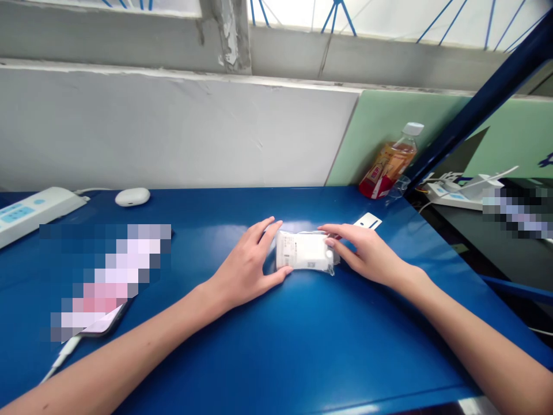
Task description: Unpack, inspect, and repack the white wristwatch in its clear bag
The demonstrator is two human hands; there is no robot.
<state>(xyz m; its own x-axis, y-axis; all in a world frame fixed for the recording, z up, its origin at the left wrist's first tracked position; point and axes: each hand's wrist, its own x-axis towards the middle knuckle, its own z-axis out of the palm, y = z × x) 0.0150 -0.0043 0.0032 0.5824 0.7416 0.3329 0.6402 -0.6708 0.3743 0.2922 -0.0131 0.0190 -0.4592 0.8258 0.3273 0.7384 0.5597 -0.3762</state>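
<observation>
A small white packet in clear plastic wrap (pixel 309 252), with fine print on its left part, lies flat on the blue table (pixel 268 346). At its left end is my left hand (pixel 248 259), open, with fingers spread past the far corner and the thumb tip by the near corner. My right hand (pixel 367 248) is at the other end, thumb and forefinger closed on the packet's far right corner. Behind the right hand lies a white card with cut-outs (pixel 368 221), partly covered by it.
To the left are a blurred phone (pixel 112 276) on a white cable (pixel 64 354), a white earbud case (pixel 132 197) and a power strip (pixel 38 213). A drink bottle (pixel 389 164) leans at the back right by a blue post (pixel 484 92). Another power strip (pixel 466 193) sits beyond the table's right edge.
</observation>
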